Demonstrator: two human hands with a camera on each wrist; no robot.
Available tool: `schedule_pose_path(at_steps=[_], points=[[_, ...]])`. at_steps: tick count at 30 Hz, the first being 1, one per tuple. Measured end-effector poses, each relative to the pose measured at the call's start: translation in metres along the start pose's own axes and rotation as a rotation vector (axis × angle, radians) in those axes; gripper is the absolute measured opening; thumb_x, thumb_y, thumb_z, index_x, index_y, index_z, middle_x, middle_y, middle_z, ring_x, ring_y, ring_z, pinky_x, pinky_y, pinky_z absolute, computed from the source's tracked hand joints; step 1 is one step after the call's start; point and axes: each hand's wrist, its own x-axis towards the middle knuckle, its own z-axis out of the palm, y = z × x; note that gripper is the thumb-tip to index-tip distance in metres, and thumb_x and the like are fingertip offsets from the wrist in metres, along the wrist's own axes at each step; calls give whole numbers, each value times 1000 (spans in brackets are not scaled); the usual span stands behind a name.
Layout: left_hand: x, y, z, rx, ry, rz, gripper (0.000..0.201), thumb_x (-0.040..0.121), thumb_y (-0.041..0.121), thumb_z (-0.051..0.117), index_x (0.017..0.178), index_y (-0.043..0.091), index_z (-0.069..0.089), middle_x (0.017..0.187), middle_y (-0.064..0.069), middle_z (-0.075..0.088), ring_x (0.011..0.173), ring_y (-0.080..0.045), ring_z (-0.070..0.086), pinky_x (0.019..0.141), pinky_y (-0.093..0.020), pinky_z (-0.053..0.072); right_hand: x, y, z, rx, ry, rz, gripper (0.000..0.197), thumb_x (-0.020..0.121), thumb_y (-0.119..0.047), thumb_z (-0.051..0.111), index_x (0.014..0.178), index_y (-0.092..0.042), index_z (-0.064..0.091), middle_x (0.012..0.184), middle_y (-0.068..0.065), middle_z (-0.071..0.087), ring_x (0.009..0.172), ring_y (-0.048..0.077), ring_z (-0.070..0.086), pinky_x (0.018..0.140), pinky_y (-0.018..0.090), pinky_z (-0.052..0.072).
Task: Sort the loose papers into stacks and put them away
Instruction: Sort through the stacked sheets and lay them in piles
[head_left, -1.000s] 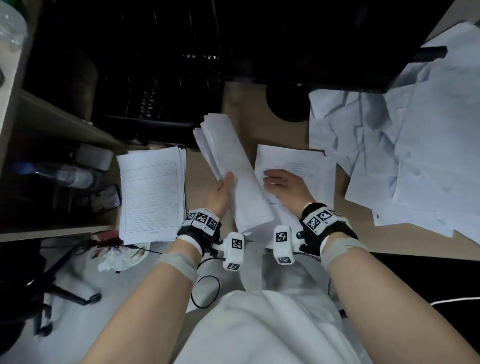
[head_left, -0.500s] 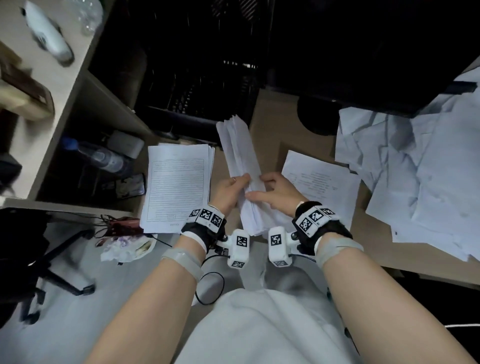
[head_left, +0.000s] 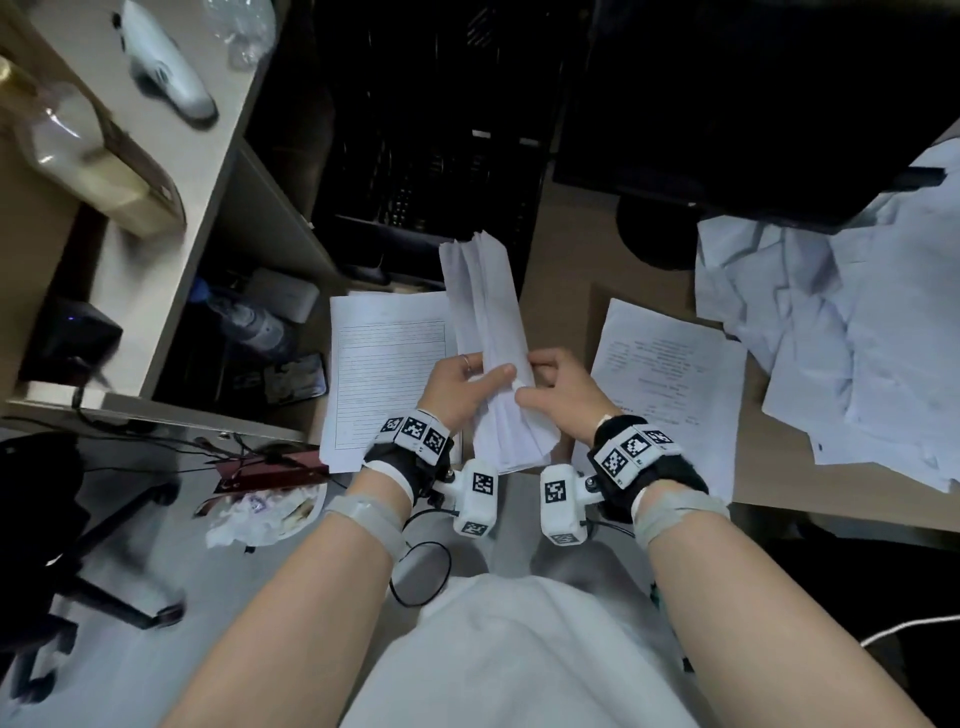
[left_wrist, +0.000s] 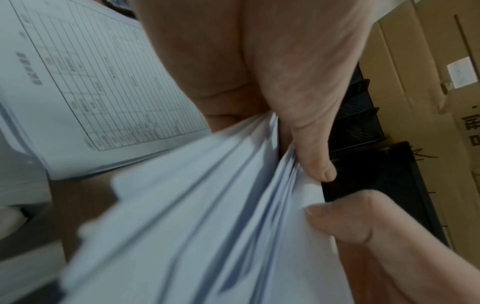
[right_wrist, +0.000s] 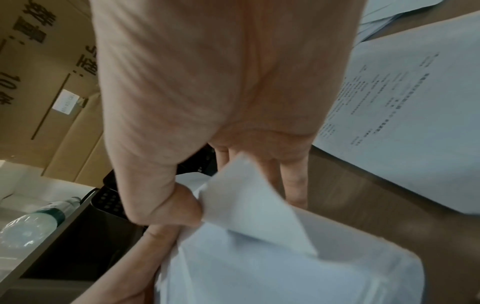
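Observation:
A thick bundle of white papers is held on edge above the desk, between two flat stacks. My left hand grips the bundle from the left, thumb pressed on its top sheets. My right hand pinches the corner of one sheet between thumb and fingers. A stack with a lined form on top lies to the left. A stack with printed text lies to the right. A loose heap of crumpled sheets covers the desk's right side.
A black mesh file tray stands behind the bundle, and a monitor's round base sits at the back. A side shelf on the left holds a water bottle. Cardboard boxes stand beyond. A chair base is on the floor.
My right hand left the printed stack on the right and came to the bundle, where it now pinches a sheet's corner. The bundle has turned more upright in my left hand.

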Motion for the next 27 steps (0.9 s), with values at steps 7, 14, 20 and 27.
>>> schedule_pose_path(at_steps=[7,14,20,27], points=[[5,-16,-28,68,22,-4,9,92,12,69,98,10,76,88,0,76,81,-13,72,78,-30,58,-1,-5,19,-159,-49,-7,65,85,-6,68,141,-14,36,125,-3,55,111,14,57,89,24,46],[15,-19,-33,51,112,-20,12,92,8,68,81,11,71,72,8,71,68,-4,65,76,-22,53,-1,33,-12,-29,335,116,26,96,-26,53,112,-11,67,112,6,69,107,28,63,102,45,48],[20,-19,-4,100,146,-7,29,93,4,62,65,10,59,52,15,53,52,1,48,60,-11,43,4,46,-36,3,412,99,36,93,-16,52,61,-26,40,63,-9,43,69,20,43,67,28,36],[23,-23,3,68,284,-41,10,92,4,63,84,6,69,58,13,63,52,3,56,57,-14,46,12,58,-55,-35,378,99,40,86,-15,55,54,-19,30,52,-4,31,56,19,30,56,30,23]])
